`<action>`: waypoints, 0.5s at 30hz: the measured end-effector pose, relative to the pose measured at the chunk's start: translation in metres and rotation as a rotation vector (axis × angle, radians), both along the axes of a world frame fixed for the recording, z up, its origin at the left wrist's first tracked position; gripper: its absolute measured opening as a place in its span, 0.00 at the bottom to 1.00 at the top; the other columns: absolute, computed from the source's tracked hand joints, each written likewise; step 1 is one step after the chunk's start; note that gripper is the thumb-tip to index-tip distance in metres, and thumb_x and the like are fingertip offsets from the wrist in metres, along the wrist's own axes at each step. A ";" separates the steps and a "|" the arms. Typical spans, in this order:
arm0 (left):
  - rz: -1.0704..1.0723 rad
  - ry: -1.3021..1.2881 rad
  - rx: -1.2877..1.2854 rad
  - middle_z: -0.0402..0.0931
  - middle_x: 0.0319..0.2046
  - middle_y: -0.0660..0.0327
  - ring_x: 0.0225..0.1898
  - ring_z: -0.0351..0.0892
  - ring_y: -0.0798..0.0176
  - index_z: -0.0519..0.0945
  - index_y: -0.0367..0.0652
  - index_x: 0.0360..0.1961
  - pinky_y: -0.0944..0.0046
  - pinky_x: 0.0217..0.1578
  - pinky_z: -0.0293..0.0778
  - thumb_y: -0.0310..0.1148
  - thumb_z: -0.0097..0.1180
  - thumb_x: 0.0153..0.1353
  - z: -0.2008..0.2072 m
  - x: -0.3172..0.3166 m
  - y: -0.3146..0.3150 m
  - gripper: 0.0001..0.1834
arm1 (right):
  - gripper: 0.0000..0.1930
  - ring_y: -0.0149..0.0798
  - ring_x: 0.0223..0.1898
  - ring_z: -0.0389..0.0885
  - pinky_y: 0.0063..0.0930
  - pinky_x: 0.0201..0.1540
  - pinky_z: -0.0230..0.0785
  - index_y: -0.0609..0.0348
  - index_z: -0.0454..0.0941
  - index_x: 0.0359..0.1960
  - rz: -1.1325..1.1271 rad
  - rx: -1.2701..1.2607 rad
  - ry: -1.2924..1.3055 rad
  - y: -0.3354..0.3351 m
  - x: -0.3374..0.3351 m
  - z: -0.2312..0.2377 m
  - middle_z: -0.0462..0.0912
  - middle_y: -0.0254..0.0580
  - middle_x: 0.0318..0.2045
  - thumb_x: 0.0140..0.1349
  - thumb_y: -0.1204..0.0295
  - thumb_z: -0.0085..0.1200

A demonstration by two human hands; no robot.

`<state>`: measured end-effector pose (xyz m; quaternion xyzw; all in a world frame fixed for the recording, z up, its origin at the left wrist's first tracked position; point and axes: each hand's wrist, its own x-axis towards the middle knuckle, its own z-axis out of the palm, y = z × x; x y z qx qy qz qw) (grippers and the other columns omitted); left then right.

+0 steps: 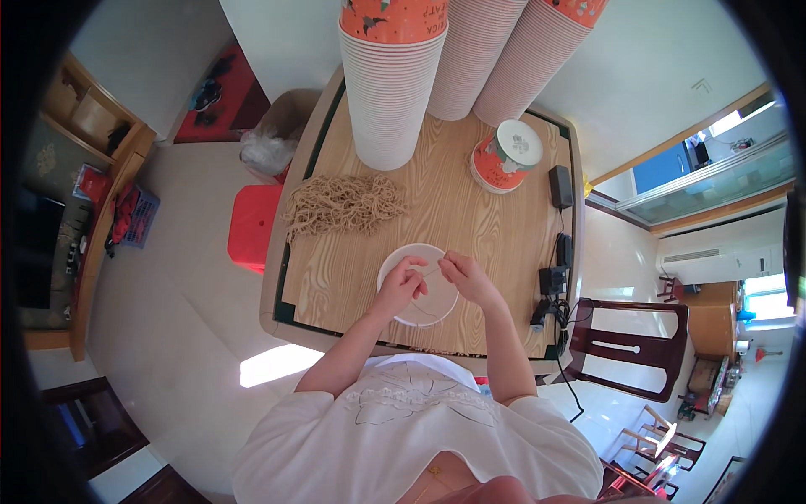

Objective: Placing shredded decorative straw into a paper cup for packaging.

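Observation:
Over a round white bowl (438,309) near the table's front edge, my two hands work close together. My right hand (467,279) is closed, thumb and fingertips pinching a thin pale string (431,272). The string runs across to my left hand (400,291), whose curled fingers close on it. Another thin strand hangs down inside the bowl. Beyond my left hand lies a loose tangled heap of tan string (344,206).
Tall stacks of white paper tubs (388,101) with orange patterned tops stand at the table's far side. An orange tub with a white lid (504,158) stands at the far right. Black power adapters (561,186) and cables line the right edge. A red stool (252,225) adjoins the left.

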<state>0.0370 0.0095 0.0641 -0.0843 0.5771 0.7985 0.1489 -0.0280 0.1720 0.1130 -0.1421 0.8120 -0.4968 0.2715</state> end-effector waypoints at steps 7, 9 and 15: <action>0.091 0.556 -0.462 0.72 0.33 0.60 0.33 0.73 0.69 0.66 0.41 0.47 0.70 0.39 0.69 0.18 0.45 0.53 -0.001 -0.006 0.023 0.18 | 0.08 0.28 0.22 0.68 0.24 0.26 0.62 0.63 0.71 0.25 0.051 -0.072 0.041 0.006 0.005 -0.012 0.71 0.36 0.17 0.56 0.71 0.49; 0.026 0.426 -0.181 0.70 0.36 0.61 0.32 0.72 0.72 0.66 0.40 0.46 0.72 0.37 0.70 0.17 0.49 0.50 0.003 -0.010 0.025 0.21 | 0.07 0.29 0.22 0.69 0.24 0.25 0.62 0.63 0.72 0.25 0.068 -0.096 0.036 0.006 0.006 -0.011 0.72 0.36 0.17 0.55 0.71 0.50; 0.001 0.198 -0.330 0.68 0.22 0.68 0.25 0.69 0.78 0.69 0.40 0.39 0.78 0.25 0.67 0.20 0.53 0.50 0.004 -0.008 0.027 0.14 | 0.08 0.30 0.20 0.69 0.25 0.24 0.62 0.64 0.73 0.25 0.034 0.058 0.053 0.009 0.002 -0.007 0.72 0.38 0.16 0.55 0.70 0.51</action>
